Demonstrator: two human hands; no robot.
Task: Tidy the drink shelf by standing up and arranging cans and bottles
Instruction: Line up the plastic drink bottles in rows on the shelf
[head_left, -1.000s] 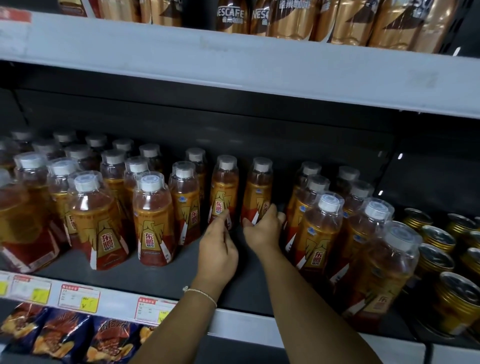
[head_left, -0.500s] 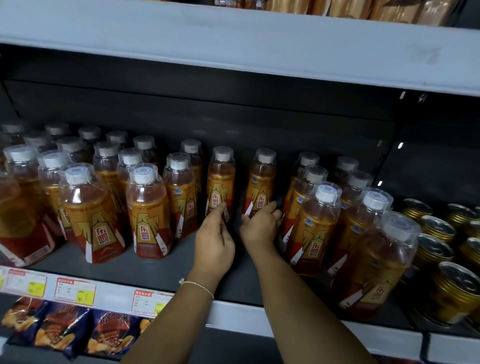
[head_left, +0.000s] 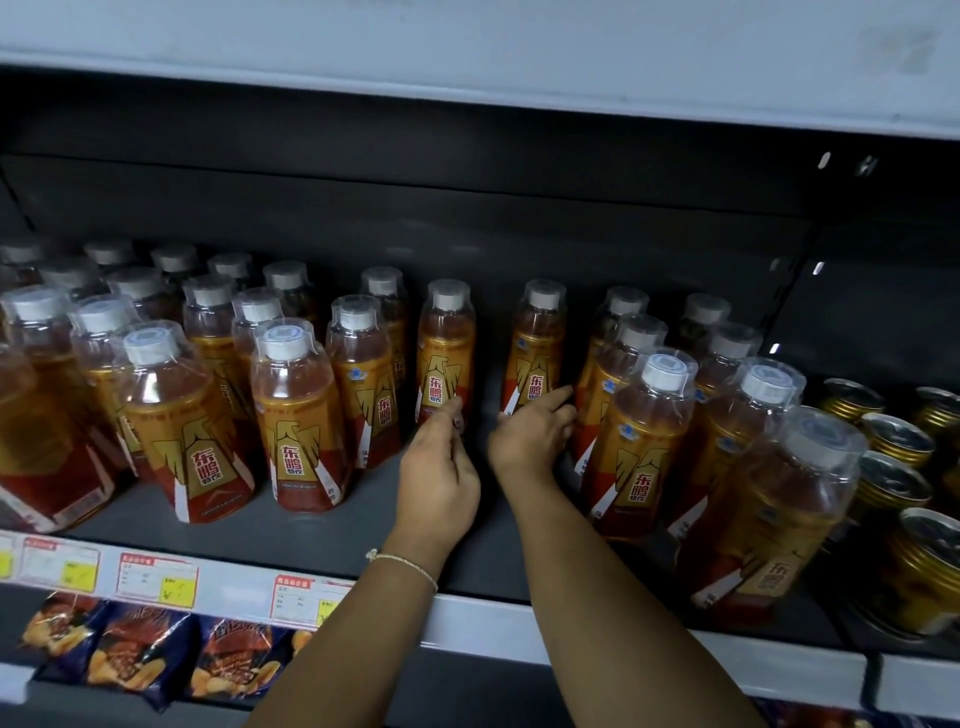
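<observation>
Amber drink and clear plastic at the fingertips of both hands. Left hand (head_left: 439, 480), thin bracelet (head_left: 402, 564) at the wrist, reaching in over the shelf edge (head_left: 623, 636), fingertips touching the lower label of a single upright bottle (head_left: 445, 351); whether pinching or only touching, cannot tell. Right hand (head_left: 530, 439) just beside, fingers loosely curled against the base of the next upright bottle (head_left: 537, 348), forefinger stretched across its label; firmness of grasp cannot be told either. Both bottles standing apart from each other near the back of the dark shelf floor (head_left: 363, 504), a gap between them. Left of these, packed rows of matching bottles (head_left: 291, 415), all upright, white caps under clear covers. Right of the hands, more rows of the same bottles (head_left: 639, 441), front ones close to the shelf lip. Farther right, gold cans (head_left: 896, 441) with silver tops, seemingly upright. Along the shelf front, red-and-yellow price tags (head_left: 156, 577). Below, snack bags (head_left: 140, 660) in dark blue wrapping. Above, pale underside of upper shelf (head_left: 467, 57).
</observation>
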